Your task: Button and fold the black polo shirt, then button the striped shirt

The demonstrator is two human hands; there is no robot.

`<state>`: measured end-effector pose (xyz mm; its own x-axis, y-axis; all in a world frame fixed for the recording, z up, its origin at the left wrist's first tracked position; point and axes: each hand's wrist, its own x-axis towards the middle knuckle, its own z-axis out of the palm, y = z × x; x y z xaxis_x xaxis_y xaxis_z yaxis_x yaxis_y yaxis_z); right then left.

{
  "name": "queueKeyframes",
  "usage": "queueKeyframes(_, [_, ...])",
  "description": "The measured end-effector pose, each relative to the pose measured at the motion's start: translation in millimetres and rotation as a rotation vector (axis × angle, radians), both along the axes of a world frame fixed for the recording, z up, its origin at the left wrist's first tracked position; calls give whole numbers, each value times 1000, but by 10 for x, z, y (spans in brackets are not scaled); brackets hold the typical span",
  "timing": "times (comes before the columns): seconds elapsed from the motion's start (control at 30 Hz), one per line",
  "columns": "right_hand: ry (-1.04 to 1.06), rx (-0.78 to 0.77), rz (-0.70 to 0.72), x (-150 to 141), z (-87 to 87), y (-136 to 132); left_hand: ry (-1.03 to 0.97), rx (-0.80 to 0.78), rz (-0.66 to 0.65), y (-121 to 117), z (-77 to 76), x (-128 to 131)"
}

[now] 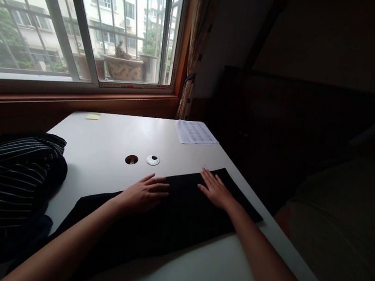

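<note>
A long piece of black clothing, which looks like trousers laid lengthwise, stretches across the white table. My left hand rests on its upper middle part, palm down with the fingers spread. Nearer the far right end, my right hand lies flat on the cloth, fingers apart, its tips close to the upper edge. Neither hand grips anything. The left end of the garment is partly hidden under my left forearm.
A pile of striped dark clothes sits at the table's left. Printed sheets lie at the back right, a yellow sticky note at the back left. A cable hole and its round cover are mid-table. Beyond stands a barred window.
</note>
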<state>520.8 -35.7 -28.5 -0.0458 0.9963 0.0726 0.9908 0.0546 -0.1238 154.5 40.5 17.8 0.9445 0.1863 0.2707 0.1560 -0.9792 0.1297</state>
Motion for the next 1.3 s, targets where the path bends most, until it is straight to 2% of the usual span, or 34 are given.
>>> queueKeyframes(0.1, [-12, -18, -47, 192, -19, 22, 64, -52, -20, -48, -11, -27])
queueKeyframes(0.27, [-33, -34, -158, 488, -34, 65, 127, -70, 134, 73, -113, -171])
queueKeyframes(0.4, [-47, -35, -239, 616, -3, 80, 140, -56, 231, 211, -177, -302])
queueKeyframes(0.53, [-71, 33, -327, 538, 88, 90, 155, -54, 306, 209, -147, -351])
queueKeyframes(0.6, [-87, 103, -360, 387, 143, 92, 136, -31, 329, 122, -97, -324])
queueKeyframes(0.67, [-97, 163, -361, 140, 187, 73, 118, -7, 298, -35, -49, -254])
queueKeyframes(0.77, [-94, 177, -235, -373, 212, -48, 117, -5, 194, -355, -41, -104])
queueKeyframes(0.87, [-17, 111, 137, -848, 181, -286, 114, -26, 156, -640, -128, 7])
queueKeyframes(0.93, [19, 61, 268, -991, 145, -461, 112, -32, 158, -743, -200, 27])
queueKeyframes(0.97, [30, 44, 289, -985, 127, -539, 113, -30, 158, -765, -228, 24])
queueKeyframes(1.07, [40, 26, 207, -672, 81, -718, 121, -14, 153, -755, -260, -12])
queueKeyframes(1.23, [21, -28, -3, 257, 31, -913, 131, 22, 146, -702, -229, -39])
queueKeyframes(1.3, [1, -36, -74, 529, 21, -978, 143, 24, 183, -693, -230, -35])
